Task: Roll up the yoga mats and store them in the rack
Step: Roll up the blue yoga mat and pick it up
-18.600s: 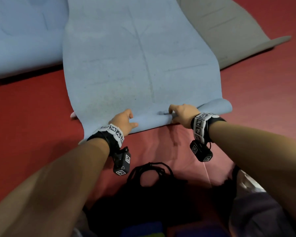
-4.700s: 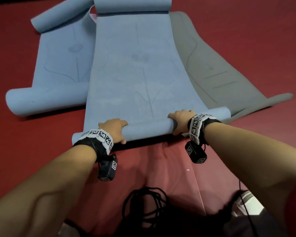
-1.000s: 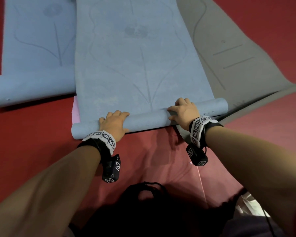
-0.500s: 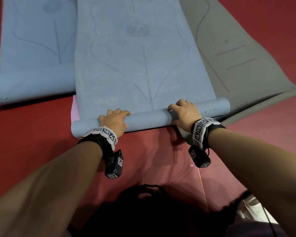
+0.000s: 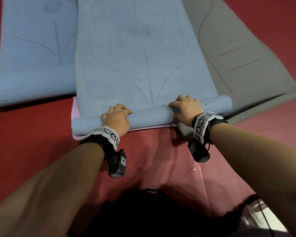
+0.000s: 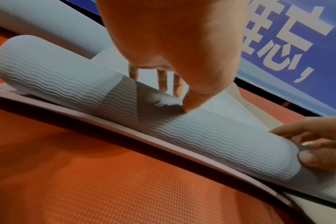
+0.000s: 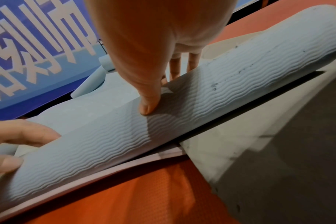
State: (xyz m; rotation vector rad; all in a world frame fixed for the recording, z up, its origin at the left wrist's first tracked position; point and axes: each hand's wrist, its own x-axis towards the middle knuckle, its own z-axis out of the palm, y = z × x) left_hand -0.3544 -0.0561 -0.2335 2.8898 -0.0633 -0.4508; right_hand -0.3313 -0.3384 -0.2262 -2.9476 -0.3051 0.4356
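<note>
A blue yoga mat lies lengthwise on the red floor, its near end wound into a roll. My left hand grips the roll left of centre, fingers draped over its far side. My right hand grips it right of centre the same way. In the left wrist view the thumb presses the ribbed roll. The right wrist view shows the right thumb on the roll. A pink mat edge sticks out beneath the roll.
A second blue mat lies to the left, its near end rolled. A grey mat lies to the right, partly under the blue one. A blue banner with white characters stands beyond. A black bag sits near me.
Since the earliest frame the near end has become a thicker roll. Over the last second both hands stay on it, and a pink strip now shows under its near side.
</note>
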